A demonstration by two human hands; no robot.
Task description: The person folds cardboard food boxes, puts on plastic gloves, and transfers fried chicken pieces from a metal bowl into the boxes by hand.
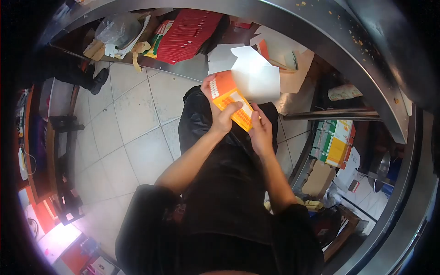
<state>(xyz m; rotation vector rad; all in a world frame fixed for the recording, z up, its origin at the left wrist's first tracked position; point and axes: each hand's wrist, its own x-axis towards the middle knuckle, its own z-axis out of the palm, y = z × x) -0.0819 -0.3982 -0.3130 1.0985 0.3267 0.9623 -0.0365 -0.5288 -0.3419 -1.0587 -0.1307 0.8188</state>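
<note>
An orange and yellow printed cardboard carton (224, 87) is held over my lap, tilted, with its white flaps (256, 73) spread at the far end. My left hand (221, 117) is closed around its left side, thumb on the printed face and fingers at the far edge. On the near right corner, my right hand (261, 130) grips the carton between thumb and fingers. The fingers beneath the carton are partly hidden.
A stack of red flat cartons (190, 34) lies on the low shelf ahead, beside a clear plastic bag (118, 30). A metal frame (339, 46) curves along the right. Green and yellow cartons (333, 142) stand under it. Another person's shoe (99, 81) is on the tiled floor (133, 117).
</note>
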